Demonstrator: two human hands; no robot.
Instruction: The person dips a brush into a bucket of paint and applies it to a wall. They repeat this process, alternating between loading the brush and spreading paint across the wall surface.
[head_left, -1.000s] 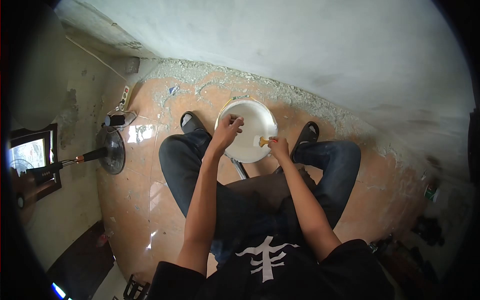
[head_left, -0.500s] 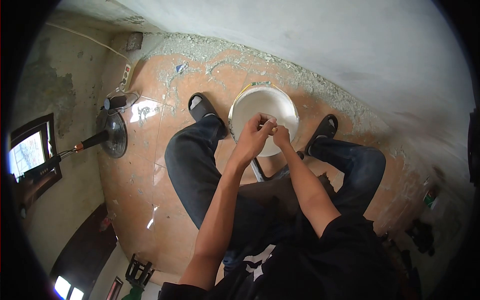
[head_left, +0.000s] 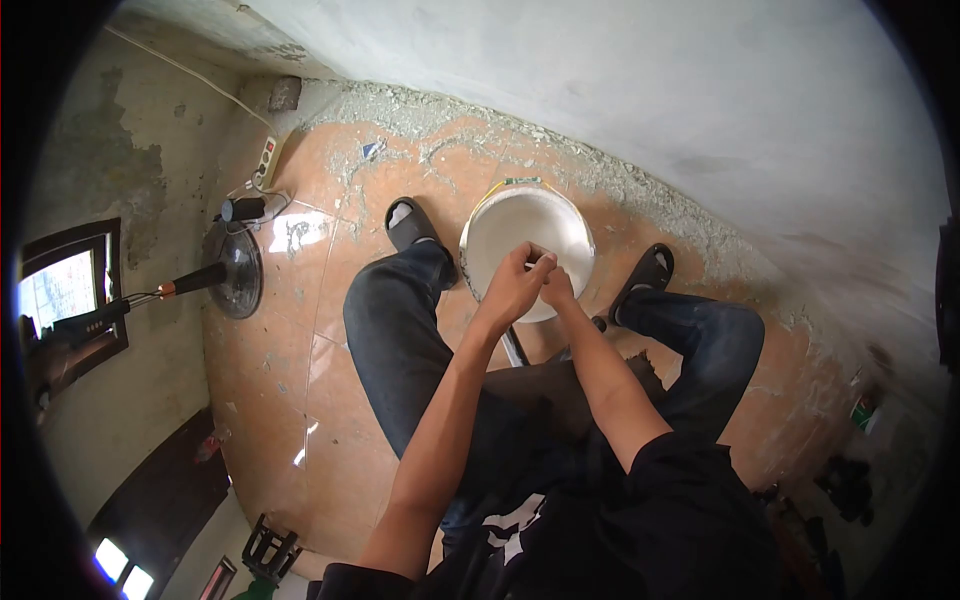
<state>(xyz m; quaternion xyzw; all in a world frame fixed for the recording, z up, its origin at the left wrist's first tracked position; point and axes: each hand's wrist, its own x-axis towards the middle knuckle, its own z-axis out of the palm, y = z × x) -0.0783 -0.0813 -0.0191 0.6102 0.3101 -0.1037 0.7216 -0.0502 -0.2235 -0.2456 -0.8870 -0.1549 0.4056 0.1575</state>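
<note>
My left hand (head_left: 512, 288) and my right hand (head_left: 557, 287) meet above a white bucket (head_left: 578, 220), their fingers closed and pressed together. A small pale bit shows between the fingertips, too tiny and too covered to name. The bucket stands on the floor between my feet, its pale inside partly hidden behind my hands. Its yellow wire handle, with a green grip (head_left: 523, 181), rests at the far rim. Below my wrists, a grey bar (head_left: 515, 348) shows between my legs, beside a torn-edged brown piece (head_left: 640, 375) under me.
Flaked plaster debris (head_left: 480, 125) lies along the foot of the bare wall (head_left: 640, 90). On the left are a standing fan (head_left: 240, 270), a power strip (head_left: 265, 160) and its cable. A dark stool (head_left: 268, 548) stands at the lower left. My sandals (head_left: 408, 225) flank the bucket.
The whole view has shifted slightly, so the bucket and floor appear a little lower. Both hands stay together over the bucket, with the fingers slightly rearranged.
</note>
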